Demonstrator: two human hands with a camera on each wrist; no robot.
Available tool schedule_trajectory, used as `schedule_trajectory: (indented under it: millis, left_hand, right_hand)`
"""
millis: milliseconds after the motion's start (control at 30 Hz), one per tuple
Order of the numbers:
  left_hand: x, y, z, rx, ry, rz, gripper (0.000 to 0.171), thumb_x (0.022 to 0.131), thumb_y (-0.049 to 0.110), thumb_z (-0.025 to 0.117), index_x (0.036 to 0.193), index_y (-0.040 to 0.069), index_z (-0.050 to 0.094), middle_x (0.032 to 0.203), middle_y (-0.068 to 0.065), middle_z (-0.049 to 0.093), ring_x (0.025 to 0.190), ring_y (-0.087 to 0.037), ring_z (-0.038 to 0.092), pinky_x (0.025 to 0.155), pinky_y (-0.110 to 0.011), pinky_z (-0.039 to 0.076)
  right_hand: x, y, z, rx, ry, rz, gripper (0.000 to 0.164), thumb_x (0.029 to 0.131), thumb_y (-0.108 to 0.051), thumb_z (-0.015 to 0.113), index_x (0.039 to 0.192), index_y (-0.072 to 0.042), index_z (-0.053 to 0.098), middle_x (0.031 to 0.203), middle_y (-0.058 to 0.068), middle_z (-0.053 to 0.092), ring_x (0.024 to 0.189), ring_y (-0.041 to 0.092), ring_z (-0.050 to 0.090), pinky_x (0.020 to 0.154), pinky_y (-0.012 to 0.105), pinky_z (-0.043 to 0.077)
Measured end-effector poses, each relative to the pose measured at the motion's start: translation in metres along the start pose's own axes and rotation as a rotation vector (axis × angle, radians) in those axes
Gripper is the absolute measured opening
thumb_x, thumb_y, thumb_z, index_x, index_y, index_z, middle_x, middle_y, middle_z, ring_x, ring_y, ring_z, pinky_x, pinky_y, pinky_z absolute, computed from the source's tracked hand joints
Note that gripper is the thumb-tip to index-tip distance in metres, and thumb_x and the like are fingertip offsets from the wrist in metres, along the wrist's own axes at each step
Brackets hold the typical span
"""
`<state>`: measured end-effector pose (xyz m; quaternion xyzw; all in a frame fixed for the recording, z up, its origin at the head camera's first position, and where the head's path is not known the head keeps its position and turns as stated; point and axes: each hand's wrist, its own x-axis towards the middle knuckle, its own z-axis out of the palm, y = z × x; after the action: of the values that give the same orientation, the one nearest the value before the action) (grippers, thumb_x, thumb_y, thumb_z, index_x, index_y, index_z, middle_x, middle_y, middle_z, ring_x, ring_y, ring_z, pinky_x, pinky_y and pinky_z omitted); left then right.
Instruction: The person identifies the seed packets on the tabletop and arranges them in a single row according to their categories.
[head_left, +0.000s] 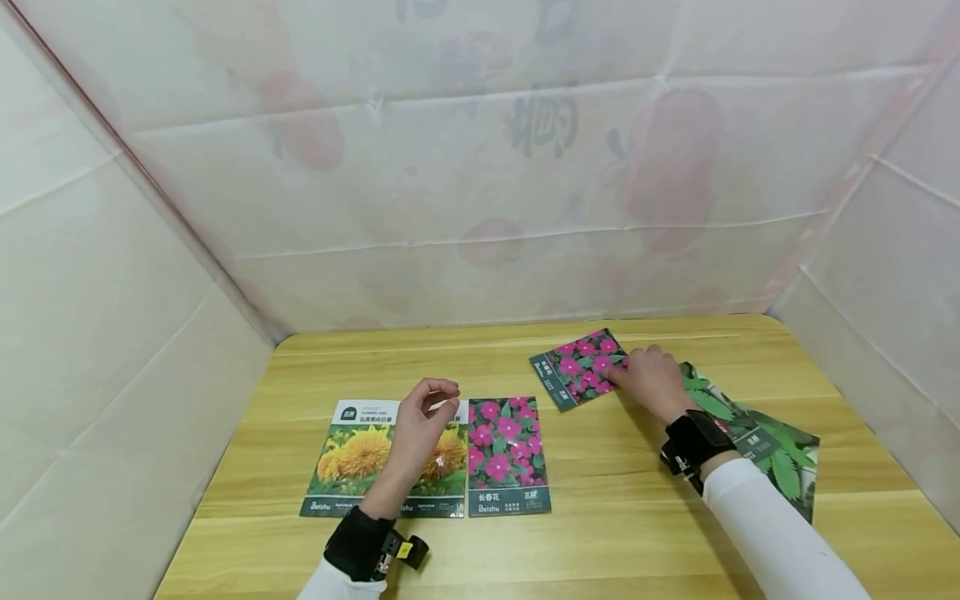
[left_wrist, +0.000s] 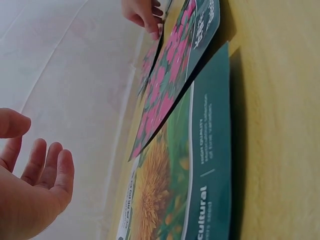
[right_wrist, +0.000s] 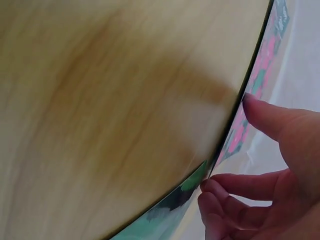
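My right hand pinches the right end of a seed packet with pink flowers, tilted at the back of the table. In the right wrist view the thumb and fingertips meet that packet's edge. Loosely bent, the fingers of my left hand hold nothing, above two seed packets with yellow sunflowers. Beside these lies a second pink-flower packet, its left edge against the sunflower pair. The left wrist view shows the left palm turned up beside the packets.
Several packets with green leaves lie overlapping at the right, partly hidden under my right forearm. The wooden table is enclosed by pale fabric walls at the back and both sides. Each wrist wears a black strap with a camera.
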<state>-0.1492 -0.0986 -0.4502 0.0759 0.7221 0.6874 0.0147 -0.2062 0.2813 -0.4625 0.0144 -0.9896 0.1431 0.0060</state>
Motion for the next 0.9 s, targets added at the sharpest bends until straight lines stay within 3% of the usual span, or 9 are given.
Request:
schedule_trajectory:
  millis: [267,400,500,567,633,733,833,900]
  left_hand:
    - [0.002,-0.005,0.000,0.028,0.006,0.032,0.020,0.104,0.005,0.062,0.122,-0.003,0.061,0.135,-0.026,0.057,0.128,-0.029,0.058,0.106,-0.041,0.052]
    - [0.002,-0.005,0.000,0.029,0.005,0.028,0.020,0.106,0.007,0.061,0.122,-0.004,0.060,0.135,-0.026,0.057,0.128,-0.029,0.058,0.106,-0.040,0.052]
    - [0.001,-0.005,0.000,0.025,0.007,0.023,0.020,0.106,0.009,0.060,0.122,-0.003,0.061,0.136,-0.024,0.057,0.128,-0.029,0.058,0.105,-0.038,0.052]
    - [0.001,-0.005,0.000,0.023,0.008,0.032,0.019,0.107,0.010,0.060,0.122,-0.001,0.061,0.135,-0.024,0.057,0.128,-0.030,0.058,0.105,-0.038,0.052]
    - [0.002,-0.008,0.000,0.027,0.010,0.056,0.020,0.107,0.013,0.060,0.121,0.000,0.062,0.134,-0.025,0.058,0.127,-0.030,0.059,0.104,-0.040,0.053]
    - [0.005,-0.023,-0.002,0.045,0.001,0.126,0.022,0.107,0.019,0.060,0.123,0.004,0.062,0.134,-0.024,0.058,0.126,-0.028,0.060,0.103,-0.040,0.053]
    - [0.008,-0.037,-0.004,0.071,-0.006,0.183,0.024,0.109,0.023,0.058,0.126,0.007,0.062,0.134,-0.022,0.058,0.124,-0.022,0.060,0.101,-0.036,0.053]
    - [0.010,-0.042,-0.006,0.072,-0.015,0.203,0.024,0.109,0.023,0.057,0.127,0.006,0.061,0.133,-0.021,0.058,0.125,-0.022,0.060,0.101,-0.035,0.054]
  right_hand:
    - [0.003,0.006,0.002,-0.006,0.085,-0.049,0.069,0.095,-0.043,0.075,0.050,-0.018,0.030,0.055,-0.003,0.021,0.053,0.018,0.030,0.053,0.030,0.018]
    - [0.001,0.007,-0.003,0.120,0.125,-0.037,0.063,0.098,-0.028,0.075,0.053,-0.018,0.032,0.054,-0.005,0.021,0.050,0.015,0.025,0.051,0.027,0.016]
    - [0.002,0.009,-0.008,0.232,0.143,0.014,0.052,0.102,-0.020,0.068,0.057,-0.014,0.042,0.053,-0.004,0.027,0.048,0.014,0.026,0.049,0.026,0.016]
    - [0.004,0.012,-0.010,0.297,0.139,0.054,0.042,0.105,-0.023,0.062,0.067,-0.007,0.055,0.055,0.001,0.037,0.049,0.016,0.032,0.049,0.027,0.019]
    - [0.005,0.016,-0.011,0.373,0.131,0.104,0.036,0.107,-0.031,0.059,0.088,-0.001,0.066,0.066,0.006,0.051,0.055,0.019,0.043,0.047,0.031,0.029]
    - [0.007,0.021,-0.011,0.500,0.126,0.171,0.043,0.109,-0.040,0.054,0.121,0.000,0.063,0.090,0.010,0.064,0.073,0.020,0.058,0.054,0.048,0.049]
    - [0.006,0.021,-0.016,0.607,0.158,0.191,0.052,0.107,-0.045,0.056,0.133,0.001,0.057,0.102,0.014,0.068,0.084,0.021,0.065,0.062,0.050,0.057]
    - [0.004,0.018,-0.023,0.642,0.187,0.169,0.051,0.108,-0.041,0.056,0.131,0.005,0.058,0.102,0.018,0.070,0.084,0.023,0.068,0.062,0.042,0.058]
